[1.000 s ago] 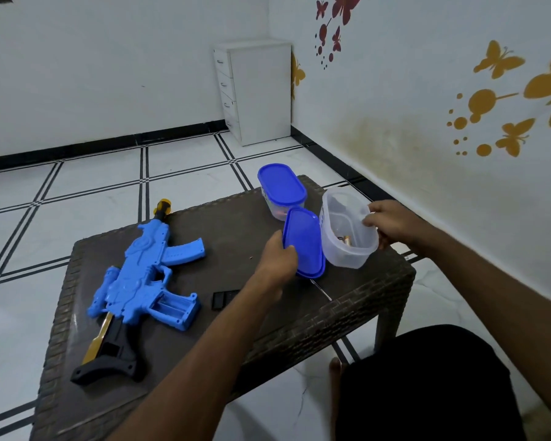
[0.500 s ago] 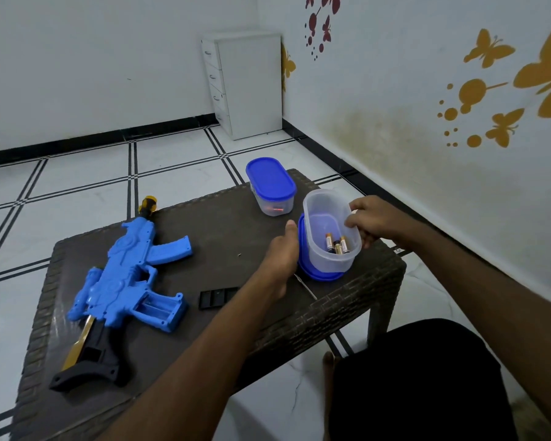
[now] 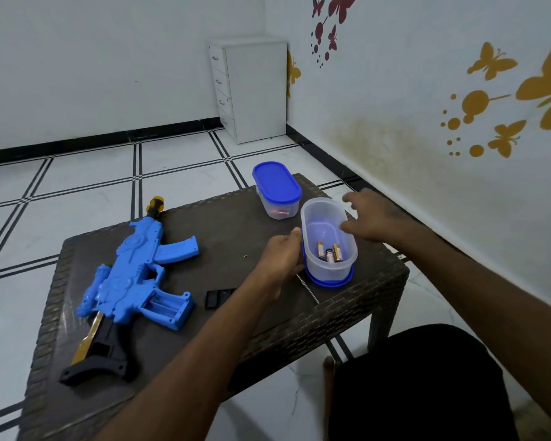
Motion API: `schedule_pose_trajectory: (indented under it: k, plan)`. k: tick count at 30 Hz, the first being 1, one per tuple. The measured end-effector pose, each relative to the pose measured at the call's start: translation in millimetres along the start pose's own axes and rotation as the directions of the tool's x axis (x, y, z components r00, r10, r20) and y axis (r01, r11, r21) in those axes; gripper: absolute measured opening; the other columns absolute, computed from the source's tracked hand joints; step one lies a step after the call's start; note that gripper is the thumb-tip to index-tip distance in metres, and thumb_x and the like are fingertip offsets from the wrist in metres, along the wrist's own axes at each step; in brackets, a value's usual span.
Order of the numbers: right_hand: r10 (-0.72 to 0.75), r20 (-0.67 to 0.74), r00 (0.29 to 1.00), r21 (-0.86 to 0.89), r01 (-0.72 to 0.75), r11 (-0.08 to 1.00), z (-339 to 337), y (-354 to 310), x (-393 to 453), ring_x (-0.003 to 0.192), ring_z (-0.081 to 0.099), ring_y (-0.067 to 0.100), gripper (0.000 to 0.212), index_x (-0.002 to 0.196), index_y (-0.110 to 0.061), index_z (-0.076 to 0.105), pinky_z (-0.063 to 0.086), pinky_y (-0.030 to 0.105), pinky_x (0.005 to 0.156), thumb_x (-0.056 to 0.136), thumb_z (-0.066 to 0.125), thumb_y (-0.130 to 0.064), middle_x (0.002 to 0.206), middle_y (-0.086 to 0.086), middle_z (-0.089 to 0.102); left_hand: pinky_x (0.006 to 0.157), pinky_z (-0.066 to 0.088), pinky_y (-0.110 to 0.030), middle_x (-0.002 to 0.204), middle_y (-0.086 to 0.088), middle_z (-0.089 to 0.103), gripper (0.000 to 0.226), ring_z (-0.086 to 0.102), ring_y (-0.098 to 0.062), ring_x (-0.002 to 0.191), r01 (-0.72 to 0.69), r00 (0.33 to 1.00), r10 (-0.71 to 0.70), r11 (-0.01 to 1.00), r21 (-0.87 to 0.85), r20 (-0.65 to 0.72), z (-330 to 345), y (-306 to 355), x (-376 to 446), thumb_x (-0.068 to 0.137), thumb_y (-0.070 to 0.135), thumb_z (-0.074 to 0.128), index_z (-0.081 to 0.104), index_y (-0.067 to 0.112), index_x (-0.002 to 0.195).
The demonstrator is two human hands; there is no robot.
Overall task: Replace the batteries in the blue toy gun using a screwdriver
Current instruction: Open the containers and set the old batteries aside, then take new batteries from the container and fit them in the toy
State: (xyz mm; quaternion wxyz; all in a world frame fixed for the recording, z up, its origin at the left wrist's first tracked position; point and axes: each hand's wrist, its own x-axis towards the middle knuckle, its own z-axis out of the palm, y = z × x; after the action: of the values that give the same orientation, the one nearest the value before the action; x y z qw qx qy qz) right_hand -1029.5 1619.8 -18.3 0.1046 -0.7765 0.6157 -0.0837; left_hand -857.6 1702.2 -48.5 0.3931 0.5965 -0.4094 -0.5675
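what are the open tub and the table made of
Open tub: looks like clear, slightly frosted plastic, since the batteries show through its wall. Table: dark brown with a woven, rattan-like moulded texture, probably plastic, though wicker cannot be ruled out.

The right hand (image 3: pixel 374 218) is motion-blurred; the left hand (image 3: pixel 283 254) hides the screwdriver (image 3: pixel 307 289) handle and part of the lid (image 3: pixel 330 281).

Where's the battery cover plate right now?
In the head view the black battery cover lies flat on the table, just right of the blue toy gun and its open battery compartment, partly hidden behind the left forearm.
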Motion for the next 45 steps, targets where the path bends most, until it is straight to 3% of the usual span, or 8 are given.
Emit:
schedule_pose_trajectory:
  k: [2,7,12,22,29,38,42,45]
  plan:
    - [-0.087,-0.077,0.993,-0.013,0.086,0.996,-5,-17,1,0.098,0.062,0.023,0.036,0.12,-0.013,0.063,0.055,0.038,0.084,0.085,0.07,-0.017,0.118,0.009,0.062,0.088,0.054,-0.035,0.102,-0.009,0.068,0.029,0.064,-0.022,0.096,-0.012,1.0,0.013,0.999,0.035,-0.016,-2,-1,-3,0.103,0.029,0.043,0.066,0.014,0.094]
    - [-0.039,0.271,0.962,-0.208,0.098,0.973,5,-56,-3,0.095,0.063,0.018,0.039,0.115,-0.01,0.06,0.053,0.03,0.08,0.084,0.076,-0.027,0.108,0.007,0.064,0.086,0.058,-0.036,0.102,-0.012,0.069,0.01,0.064,-0.019,0.09,-0.038,0.999,0.039,0.997,0.069,-0.018,-5,-6,-9,0.096,0.013,0.058,0.068,0.012,0.098]
    - [0.056,0.363,0.93,-0.15,-0.001,0.989,18,-65,0,0.088,0.07,0.02,0.041,0.124,-0.011,0.057,0.059,0.029,0.075,0.087,0.073,-0.019,0.106,0.009,0.063,0.087,0.055,-0.034,0.098,-0.01,0.068,0.02,0.063,-0.019,0.089,-0.05,0.999,0.05,0.998,0.046,0.001,-8,-10,-13,0.092,0.001,0.06,0.067,0.001,0.111]
    - [0.168,0.461,0.871,-0.216,-0.073,0.974,16,-67,8,0.097,0.072,0.023,0.035,0.116,-0.007,0.066,0.058,0.037,0.089,0.083,0.076,-0.012,0.11,0.013,0.071,0.086,0.057,-0.031,0.107,-0.009,0.07,0.021,0.067,-0.022,0.101,-0.032,0.999,0.032,0.999,0.025,0.024,-12,-16,-8,0.092,-0.001,0.059,0.068,0.007,0.109]
    - [0.162,0.373,0.914,-0.236,-0.075,0.969,21,-74,1,0.083,0.066,0.021,0.034,0.118,-0.005,0.058,0.056,0.031,0.078,0.089,0.069,-0.016,0.081,0.008,0.06,0.086,0.057,-0.031,0.107,-0.011,0.07,0.018,0.067,-0.022,0.101,-0.015,1.0,0.015,0.999,0.043,0.01,-20,-20,-10,0.094,0.002,0.057,0.069,0.011,0.105]
    - [0.112,0.306,0.945,-0.244,-0.036,0.969,15,-69,-2,0.102,0.066,0.025,0.032,0.115,-0.004,0.062,0.055,0.036,0.092,0.087,0.071,-0.015,0.112,0.012,0.066,0.084,0.058,-0.028,0.105,-0.01,0.069,0.021,0.068,-0.02,0.098,-0.115,0.986,0.122,0.991,0.062,-0.115,-36,-18,-14,0.097,0.007,0.054,0.067,0.005,0.113]
    - [-0.012,0.064,0.998,-0.223,0.026,0.974,18,-57,3,0.101,0.062,0.027,0.024,0.11,-0.01,0.063,0.053,0.038,0.088,0.089,0.067,-0.021,0.112,0.009,0.065,0.082,0.058,-0.025,0.109,-0.009,0.069,0.022,0.068,-0.018,0.099,-0.162,0.974,0.178,0.98,0.118,-0.139,-48,-16,-18,0.098,0.008,0.053,0.067,0.006,0.114]
    - [-0.062,-0.117,0.991,-0.132,0.046,0.99,15,-58,5,0.093,0.063,0.021,0.024,0.111,-0.017,0.065,0.053,0.031,0.08,0.089,0.07,-0.022,0.107,0.005,0.068,0.089,0.057,-0.034,0.105,-0.002,0.072,0.02,0.068,-0.012,0.096,-0.222,0.944,0.274,0.939,0.263,-0.184,-71,-16,-19,0.096,0.013,0.057,0.07,0.013,0.112]
